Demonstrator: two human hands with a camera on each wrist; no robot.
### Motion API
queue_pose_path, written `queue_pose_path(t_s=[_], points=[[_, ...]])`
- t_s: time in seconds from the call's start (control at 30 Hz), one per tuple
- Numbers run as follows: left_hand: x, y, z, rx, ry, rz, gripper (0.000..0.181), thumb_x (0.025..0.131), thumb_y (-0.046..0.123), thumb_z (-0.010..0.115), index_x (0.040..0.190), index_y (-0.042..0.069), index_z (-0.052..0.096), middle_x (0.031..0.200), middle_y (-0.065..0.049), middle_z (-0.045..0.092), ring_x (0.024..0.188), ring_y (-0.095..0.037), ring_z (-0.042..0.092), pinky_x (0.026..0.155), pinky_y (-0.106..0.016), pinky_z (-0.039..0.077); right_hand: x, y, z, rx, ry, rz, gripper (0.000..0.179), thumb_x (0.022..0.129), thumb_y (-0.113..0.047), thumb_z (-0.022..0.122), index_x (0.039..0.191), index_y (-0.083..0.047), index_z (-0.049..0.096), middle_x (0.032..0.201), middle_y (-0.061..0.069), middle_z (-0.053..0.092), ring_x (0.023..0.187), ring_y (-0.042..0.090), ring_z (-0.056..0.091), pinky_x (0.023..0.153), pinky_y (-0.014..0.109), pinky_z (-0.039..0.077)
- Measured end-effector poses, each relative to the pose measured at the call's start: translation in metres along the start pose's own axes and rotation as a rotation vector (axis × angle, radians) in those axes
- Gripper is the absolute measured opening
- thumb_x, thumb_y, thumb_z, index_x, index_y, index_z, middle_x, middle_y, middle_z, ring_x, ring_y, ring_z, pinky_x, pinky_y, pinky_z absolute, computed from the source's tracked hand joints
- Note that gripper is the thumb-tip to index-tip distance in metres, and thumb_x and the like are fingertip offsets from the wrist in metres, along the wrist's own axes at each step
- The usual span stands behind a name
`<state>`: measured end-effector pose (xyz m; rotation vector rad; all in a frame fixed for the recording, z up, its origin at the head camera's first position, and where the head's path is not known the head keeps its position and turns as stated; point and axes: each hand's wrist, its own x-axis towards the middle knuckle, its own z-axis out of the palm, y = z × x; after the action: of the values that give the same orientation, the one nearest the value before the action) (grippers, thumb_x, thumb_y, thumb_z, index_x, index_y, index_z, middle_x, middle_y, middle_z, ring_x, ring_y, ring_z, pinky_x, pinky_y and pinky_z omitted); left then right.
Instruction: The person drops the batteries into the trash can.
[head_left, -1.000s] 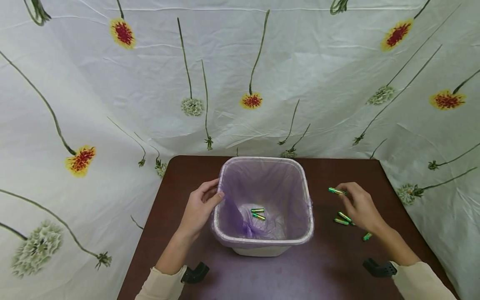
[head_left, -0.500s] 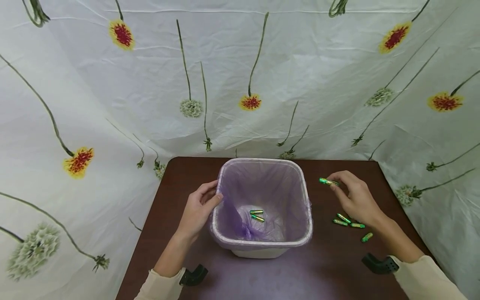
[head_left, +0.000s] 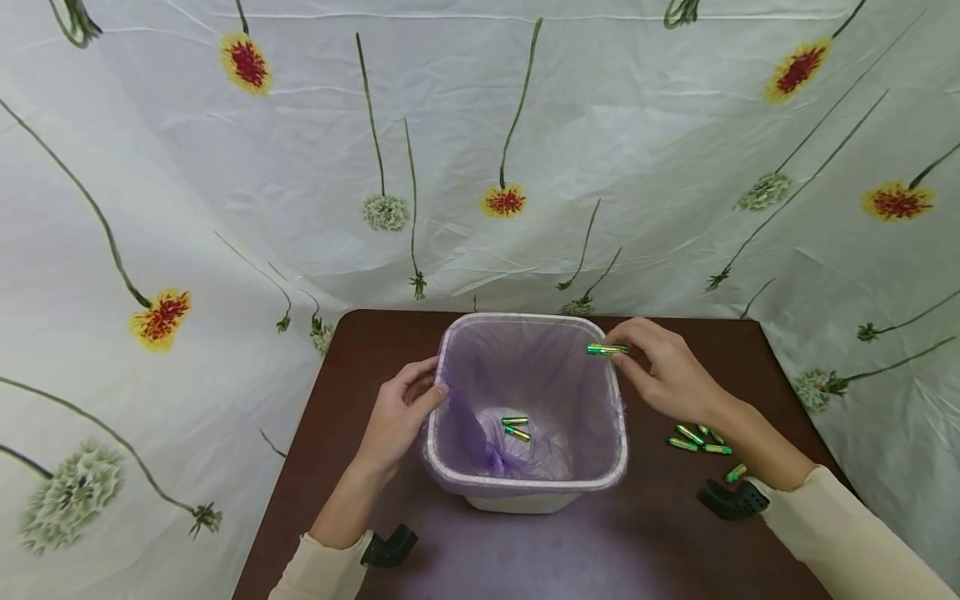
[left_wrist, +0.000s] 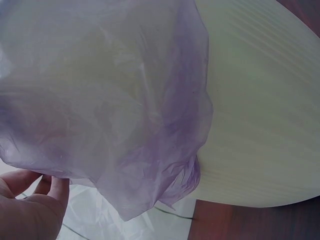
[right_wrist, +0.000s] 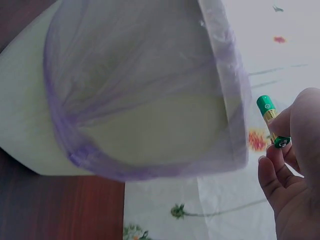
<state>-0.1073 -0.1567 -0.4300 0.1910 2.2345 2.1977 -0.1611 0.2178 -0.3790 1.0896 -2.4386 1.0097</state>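
A pale bin (head_left: 521, 503) lined with a thin purple bag (head_left: 525, 350) stands on the dark table, its mouth tilted toward me. My left hand (head_left: 401, 417) grips the bin's left rim, thumb over the edge and fingers outside; its fingers also show beside the bag in the left wrist view. Between thumb and fingertips, my right hand (head_left: 667, 371) pinches a green-and-gold battery (head_left: 604, 349) at the bin's right rim. The right wrist view shows that battery (right_wrist: 268, 111) beside the rim, partly covered by the thumb. Two similar batteries (head_left: 517, 433) lie on the bag's bottom.
Several green-and-gold batteries (head_left: 682, 444) lie on the table right of the bin, under and near my right forearm. Behind the dark table (head_left: 390, 342) hangs a white cloth (head_left: 450, 125) printed with flowers. Black wrist mounts (head_left: 390, 547) sit at both cuffs.
My right hand has carried the battery leftward and up, from over the table to the bin's right rim. The left hand stays on the rim, and the bin has not moved.
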Motion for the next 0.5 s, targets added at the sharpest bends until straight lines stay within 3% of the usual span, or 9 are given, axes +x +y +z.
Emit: queue_pose_path(t_s=[0.23, 0.33, 0.5], points=[[0.0, -0.001, -0.001, 0.001, -0.001, -0.001, 0.046, 0.1, 0.004, 0.066, 0.143, -0.006, 0.055, 0.133, -0.023, 0.059, 0.121, -0.031, 0.058, 0.094, -0.024, 0.053, 0.021, -0.007, 0.01, 0.018, -0.04, -0.057, 0.028, 0.092, 0.01, 0.069, 0.109, -0.011, 0.069, 0.103, -0.001, 0.064, 0.075, 0.01, 0.051, 0.056, 0.024, 0.044], [0.001, 0.0, -0.001, 0.0, 0.006, 0.005, 0.045, 0.099, 0.004, 0.066, 0.142, -0.006, 0.055, 0.132, -0.023, 0.059, 0.12, -0.031, 0.059, 0.094, -0.025, 0.053, 0.029, -0.01, 0.015, 0.028, -0.055, -0.078, 0.026, 0.091, 0.01, 0.07, 0.109, -0.009, 0.069, 0.104, 0.002, 0.065, 0.076, 0.01, 0.056, 0.056, 0.026, 0.049], [0.001, -0.001, -0.002, -0.005, 0.012, 0.0, 0.044, 0.098, 0.003, 0.067, 0.141, -0.004, 0.057, 0.132, -0.021, 0.06, 0.119, -0.029, 0.059, 0.093, -0.026, 0.054, 0.04, -0.011, 0.023, 0.031, -0.081, -0.117, 0.026, 0.09, 0.008, 0.073, 0.111, -0.006, 0.071, 0.109, 0.004, 0.067, 0.091, 0.016, 0.064, 0.071, 0.035, 0.056]])
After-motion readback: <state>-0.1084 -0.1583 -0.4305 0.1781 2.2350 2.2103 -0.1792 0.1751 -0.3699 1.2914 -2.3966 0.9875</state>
